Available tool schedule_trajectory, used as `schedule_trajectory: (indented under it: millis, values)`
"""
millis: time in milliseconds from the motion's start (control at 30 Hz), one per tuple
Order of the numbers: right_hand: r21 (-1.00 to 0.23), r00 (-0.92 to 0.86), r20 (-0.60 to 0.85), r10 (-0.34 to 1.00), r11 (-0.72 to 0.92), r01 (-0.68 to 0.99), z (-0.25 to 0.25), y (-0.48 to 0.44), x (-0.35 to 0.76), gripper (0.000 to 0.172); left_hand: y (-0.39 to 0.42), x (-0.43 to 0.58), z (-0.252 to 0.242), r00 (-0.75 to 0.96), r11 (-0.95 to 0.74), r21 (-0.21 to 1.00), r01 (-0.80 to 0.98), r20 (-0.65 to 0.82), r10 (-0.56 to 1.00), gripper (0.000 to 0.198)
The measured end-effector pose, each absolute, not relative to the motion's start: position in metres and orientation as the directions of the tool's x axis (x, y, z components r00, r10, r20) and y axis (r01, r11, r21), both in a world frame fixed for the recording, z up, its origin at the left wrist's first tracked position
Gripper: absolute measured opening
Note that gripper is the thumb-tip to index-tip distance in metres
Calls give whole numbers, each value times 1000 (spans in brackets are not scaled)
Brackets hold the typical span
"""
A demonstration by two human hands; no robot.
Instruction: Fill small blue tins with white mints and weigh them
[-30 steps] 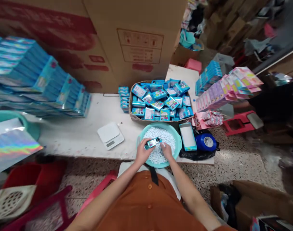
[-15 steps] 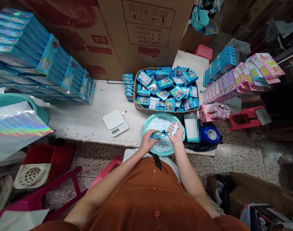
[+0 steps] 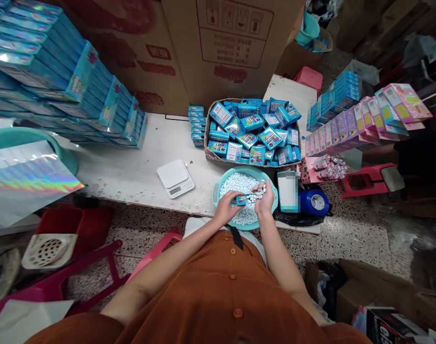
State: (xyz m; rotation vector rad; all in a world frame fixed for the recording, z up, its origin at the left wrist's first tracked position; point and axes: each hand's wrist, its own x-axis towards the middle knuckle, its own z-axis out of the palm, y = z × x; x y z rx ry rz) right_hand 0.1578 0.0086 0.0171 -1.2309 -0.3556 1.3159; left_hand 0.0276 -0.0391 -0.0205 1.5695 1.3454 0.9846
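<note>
- Gripping a small blue mint box [image 3: 240, 200] in the head view, your left hand [image 3: 225, 209] is curled closed around it, level above the teal plastic basin [image 3: 245, 169].
- Your right hand [image 3: 264, 201] is half cupped, holding white mints [image 3: 257, 193] and touching the end of the box.
- More mints fill the basin.
- Behind the basin, a woven basket [image 3: 205, 143] of blue boxes [image 3: 252, 123] sits on the white table [image 3: 125, 179].
- To the basin's left, a digital scale [image 3: 175, 178] rests on the table.

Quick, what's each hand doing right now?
Left hand: closed, holding a small blue box.
Right hand: partly closed, holding small pale candies.
</note>
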Motion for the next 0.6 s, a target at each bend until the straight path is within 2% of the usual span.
schedule_trajectory:
  millis: [133,267,400,600]
  values:
    - [-844,337,-399,853,-198,-498,15,7,156,43,-37,26,-21,188,-145,924,353,81,979,33]
    - [-858,375,-376,848,-165,-487,16,8,155,44,-35,27,-22,129,-76,941,329,35,991,34]
    - [-860,395,-374,839,-155,-486,17,11,158,44,-34,29,-20,175,-87,944,318,32,984,33]
    - [-869,424,-393,816,-179,-461,12,12,164,44,-34,32,-22,159,-49,945,325,-3,987,37]
